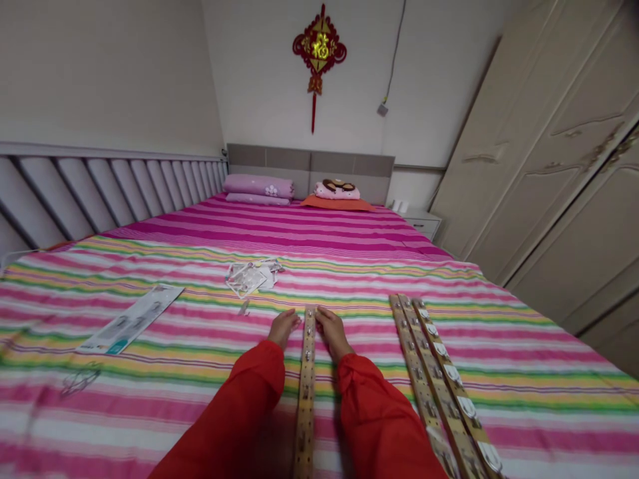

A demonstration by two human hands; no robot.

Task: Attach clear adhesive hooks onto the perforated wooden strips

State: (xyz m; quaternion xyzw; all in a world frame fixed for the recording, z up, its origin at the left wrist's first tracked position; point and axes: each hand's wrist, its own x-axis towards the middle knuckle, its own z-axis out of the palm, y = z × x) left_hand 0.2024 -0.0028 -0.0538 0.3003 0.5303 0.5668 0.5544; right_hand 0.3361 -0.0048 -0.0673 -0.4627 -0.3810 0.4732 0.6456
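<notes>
A long narrow yellowish strip (305,392) studded with small parts lies lengthwise on the striped bedsheet (200,332), straight in front of me. My left hand (282,327) and my right hand (332,330), both in red sleeves, rest at the strip's far end, one on each side. The fingers of both are curled inward against the strip's tip, pinching it. Whether anything small sits between the fingertips cannot be made out.
Three similar strips (439,386) with white round caps lie side by side on the right. A clear plastic bag of small parts (249,276) and a long printed package (132,319) lie on the left. Pillows (259,187) sit at the headboard; a wardrobe (559,166) stands right.
</notes>
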